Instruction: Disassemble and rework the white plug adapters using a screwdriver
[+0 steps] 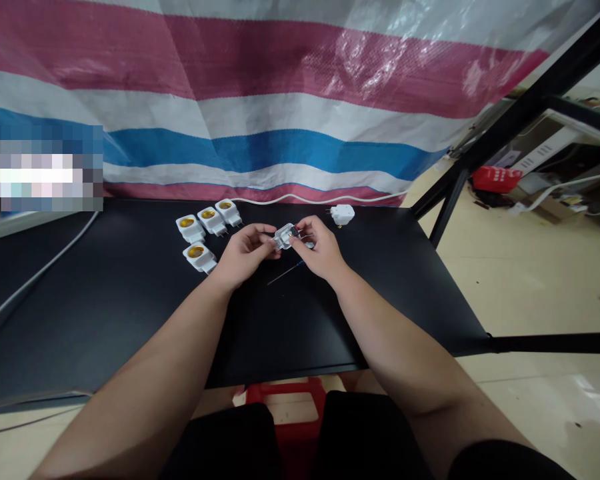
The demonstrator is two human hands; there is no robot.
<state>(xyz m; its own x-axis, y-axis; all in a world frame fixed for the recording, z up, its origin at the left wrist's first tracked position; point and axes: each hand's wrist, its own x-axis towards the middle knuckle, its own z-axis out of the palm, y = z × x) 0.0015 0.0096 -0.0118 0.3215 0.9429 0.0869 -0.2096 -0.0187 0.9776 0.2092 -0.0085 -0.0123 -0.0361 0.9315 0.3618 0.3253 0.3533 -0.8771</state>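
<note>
Both hands meet over the black table (130, 300) and pinch one small white plug-in lamp socket (285, 237) between them. My left hand (244, 253) grips its left end with curled fingers. My right hand (317, 248) holds the right end, fingers closed around it. A thin screwdriver (286, 273) with a blue handle lies on the table just under the hands. To the left, several white sockets with yellow brass centres (207, 223) stand in a row, with one more (199, 256) in front of them.
A white plug adapter (342, 215) lies to the right of the hands, with a white cable (305, 198) running along the table's back edge. A striped tarp (280, 100) hangs behind. A red stool (293, 407) stands below the table's front edge.
</note>
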